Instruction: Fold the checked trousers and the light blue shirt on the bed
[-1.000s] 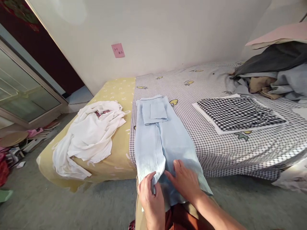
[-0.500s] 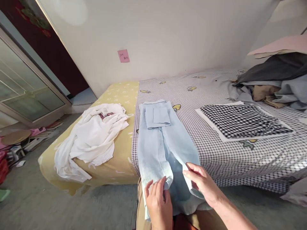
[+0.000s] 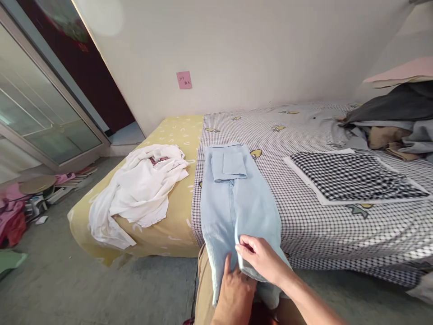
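Note:
A long light blue garment (image 3: 219, 212) lies lengthwise from the bed to my lap, its two long panels folded in toward the middle. Near its far end a smaller folded part (image 3: 233, 164) rests on top. My right hand (image 3: 262, 259) pinches the inner edge of the right panel close to the near end. Pressed onto the cloth, my left hand (image 3: 237, 289) lies beside and partly beneath that panel. One of its fingers stretches forward; the tips of the others are hidden. The near hem hangs over my knees.
Left on the yellow sheet (image 3: 179, 234) lies a crumpled white shirt (image 3: 142, 189). A black-and-white checked folded cloth (image 3: 352, 178) sits on the right over a white one. Behind it is a clothes pile (image 3: 395, 108). A pink note (image 3: 184, 80) is on the wall.
My right hand has drawn the right panel leftward, covering the gap between the panels. My left hand has let go of the left panel's edge and moved slightly right and down.

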Tool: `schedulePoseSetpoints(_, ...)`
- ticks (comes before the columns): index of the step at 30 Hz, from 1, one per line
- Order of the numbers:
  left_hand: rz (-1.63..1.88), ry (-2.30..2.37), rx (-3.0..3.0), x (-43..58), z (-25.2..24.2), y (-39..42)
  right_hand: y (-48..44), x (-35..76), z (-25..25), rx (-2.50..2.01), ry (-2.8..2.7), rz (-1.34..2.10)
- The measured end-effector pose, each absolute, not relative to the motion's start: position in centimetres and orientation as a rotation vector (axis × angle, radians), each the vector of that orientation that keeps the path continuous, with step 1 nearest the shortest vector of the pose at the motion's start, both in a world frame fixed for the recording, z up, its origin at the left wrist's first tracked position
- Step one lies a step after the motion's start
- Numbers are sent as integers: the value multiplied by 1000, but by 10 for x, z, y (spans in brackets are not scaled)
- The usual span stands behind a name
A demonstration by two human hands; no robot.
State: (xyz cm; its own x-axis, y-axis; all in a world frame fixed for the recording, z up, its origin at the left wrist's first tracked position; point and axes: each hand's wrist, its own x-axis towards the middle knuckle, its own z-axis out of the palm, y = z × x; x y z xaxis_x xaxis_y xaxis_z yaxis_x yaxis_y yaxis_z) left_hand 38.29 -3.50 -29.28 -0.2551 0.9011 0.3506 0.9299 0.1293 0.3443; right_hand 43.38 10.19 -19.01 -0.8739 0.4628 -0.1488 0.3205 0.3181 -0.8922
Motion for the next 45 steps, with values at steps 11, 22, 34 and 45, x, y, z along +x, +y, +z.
schedulePoseSetpoints(11, -1244, -2010, -2110, 391, -299, -76, 107, 477, -207, -582, -2389, 2170)
schedulePoseSetpoints(22, -850, -2649, -879, 307, -260, -139, 190, 558, -301, -1260, -2284, 753)
schedulePoseSetpoints(34, -172, -2067, -1693, 296, -234, -77, 159, 527, -295, -534, -2463, -46)
schedulePoseSetpoints(45, -367, -1774, -2122, 280, -217, -67, 164, 510, -242, -91, -2616, 239)
